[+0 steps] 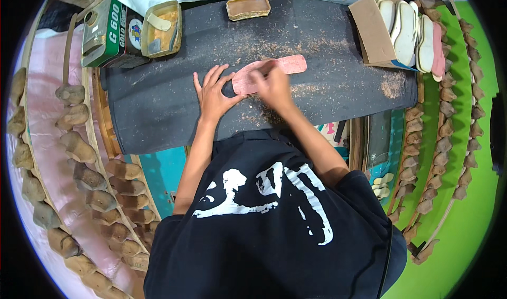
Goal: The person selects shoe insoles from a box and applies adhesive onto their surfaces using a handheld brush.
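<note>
A pink shoe insole [288, 65] lies flat on a dark work mat [158, 103] strewn with brown shavings. My left hand [214, 94] rests on the mat with fingers spread, thumb and forefinger touching the insole's near left end. My right hand [272, 82] sits on the middle of the insole with fingers curled and blurred. Whether it holds a tool is hidden.
A green metal can [108, 32] and an open tin [161, 30] of yellowish paste stand at the back left, with another tin [248, 7] behind. A cardboard box [375, 35] of white soles [406, 30] sits at the back right. Racks of shoe lasts [79, 146] [438, 140] flank both sides.
</note>
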Demonstrator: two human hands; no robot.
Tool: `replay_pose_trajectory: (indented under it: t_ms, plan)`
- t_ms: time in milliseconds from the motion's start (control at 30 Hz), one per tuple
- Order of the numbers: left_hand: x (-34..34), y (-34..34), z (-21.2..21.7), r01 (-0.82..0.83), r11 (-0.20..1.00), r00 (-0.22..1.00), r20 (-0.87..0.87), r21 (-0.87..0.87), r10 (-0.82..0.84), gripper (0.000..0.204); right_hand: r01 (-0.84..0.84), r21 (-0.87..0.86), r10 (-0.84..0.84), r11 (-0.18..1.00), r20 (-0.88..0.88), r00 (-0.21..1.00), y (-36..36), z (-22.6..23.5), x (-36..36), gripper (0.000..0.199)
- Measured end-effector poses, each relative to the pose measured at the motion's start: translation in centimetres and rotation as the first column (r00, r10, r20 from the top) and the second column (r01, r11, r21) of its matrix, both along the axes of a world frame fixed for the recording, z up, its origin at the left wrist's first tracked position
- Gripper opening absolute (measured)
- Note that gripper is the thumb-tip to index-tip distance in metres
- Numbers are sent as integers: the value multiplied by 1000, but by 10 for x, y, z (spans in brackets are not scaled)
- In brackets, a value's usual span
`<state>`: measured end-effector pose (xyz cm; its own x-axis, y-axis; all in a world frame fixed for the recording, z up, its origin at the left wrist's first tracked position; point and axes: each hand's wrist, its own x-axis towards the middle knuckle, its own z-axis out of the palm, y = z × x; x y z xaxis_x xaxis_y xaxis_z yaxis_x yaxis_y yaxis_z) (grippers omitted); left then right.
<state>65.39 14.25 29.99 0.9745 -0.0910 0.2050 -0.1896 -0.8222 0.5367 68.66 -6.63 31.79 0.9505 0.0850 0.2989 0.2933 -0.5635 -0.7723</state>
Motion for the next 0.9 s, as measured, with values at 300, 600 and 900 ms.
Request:
replay_pose_trajectory:
  t_ms: [300,600,900]
  plan:
    - [1,-1,2,-3,1000,999,-34,-17,2,65,15,-230,9,973,103,995,-22,17,2,23]
    - [1,-1,2,-13,1000,1000,1,-11,13,67,152,75,-143,985,-119,983,-35,6,1,31]
    - [2,-1,-5,-15,1000,1000,8,-7,15,65,-149,-94,162,984,153,975,-2,16,-9,19]
